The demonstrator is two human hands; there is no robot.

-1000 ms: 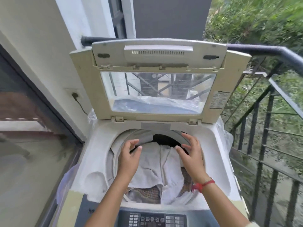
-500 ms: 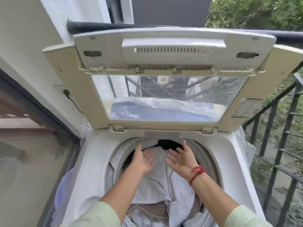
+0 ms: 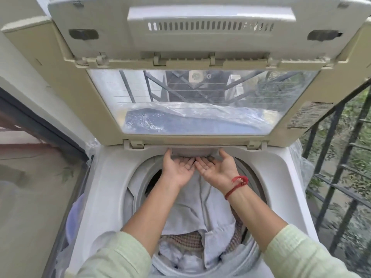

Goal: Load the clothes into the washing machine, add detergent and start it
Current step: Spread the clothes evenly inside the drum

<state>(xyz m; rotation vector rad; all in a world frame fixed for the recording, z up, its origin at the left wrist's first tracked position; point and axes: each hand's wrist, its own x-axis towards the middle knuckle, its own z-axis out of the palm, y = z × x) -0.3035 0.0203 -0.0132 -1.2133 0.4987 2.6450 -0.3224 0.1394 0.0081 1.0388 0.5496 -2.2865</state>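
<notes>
The top-loading washing machine (image 3: 112,177) stands with its lid (image 3: 100,101) raised. White clothes (image 3: 200,209) and a brown checked cloth (image 3: 180,240) fill the drum. Both of my hands reach palm-up to the back rim, side by side. My left hand (image 3: 177,170) and my right hand (image 3: 217,169) hold the small grey detergent drawer panel (image 3: 191,151) just under the lid hinge. The thumbs lie at its two ends and the fingers curl under its lower edge. A red thread circles my right wrist.
A black metal railing (image 3: 333,177) runs close along the right, with greenery beyond. A glass sliding door (image 3: 30,197) is on the left. Clear plastic sheet (image 3: 301,161) hangs round the machine's sides. The raised lid looms close over the drum's back.
My hands have left the white clothes and moved back and up to the grey panel at the rim. The camera has come closer and lower over the drum.
</notes>
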